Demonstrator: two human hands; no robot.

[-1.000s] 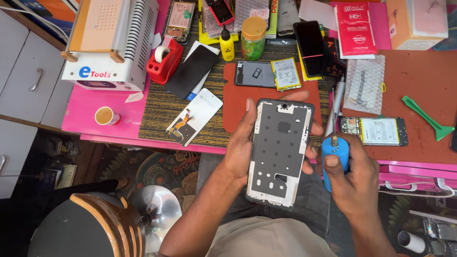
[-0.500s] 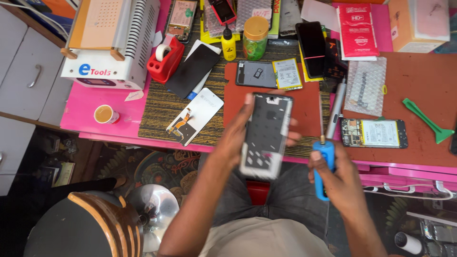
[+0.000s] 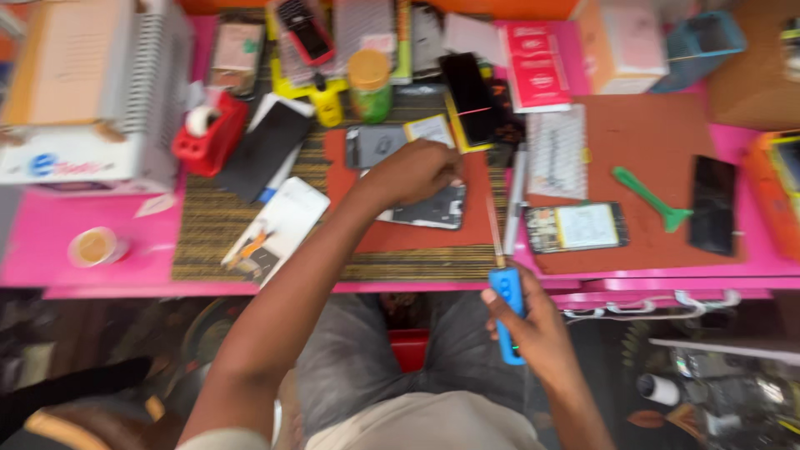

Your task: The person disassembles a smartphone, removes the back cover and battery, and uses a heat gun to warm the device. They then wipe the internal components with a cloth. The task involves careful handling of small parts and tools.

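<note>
At centre frame, the left hand (image 3: 414, 172) presses down on a phone frame (image 3: 427, 208) lying on the red mat (image 3: 400, 233), fingers curled over it, while the right hand (image 3: 533, 329) at lower centre grips a blue-handled screwdriver (image 3: 507, 312) near the pink table (image 3: 50, 242) edge

Left hand (image 3: 417, 171) rests on the phone frame (image 3: 429, 207), which lies on the mat (image 3: 400, 237) at the middle of the tabletop (image 3: 50, 242). Right hand (image 3: 533, 329) holds the screwdriver (image 3: 506, 308) at the tabletop's near edge, right of the frame. Tape dispenser (image 3: 208, 133) stands left of the mat; cup (image 3: 93, 247) far left. Battery (image 3: 577, 227) lies right of the frame, spudger (image 3: 650, 198) right of that. Jar (image 3: 369, 85) stands behind the left hand.
</note>
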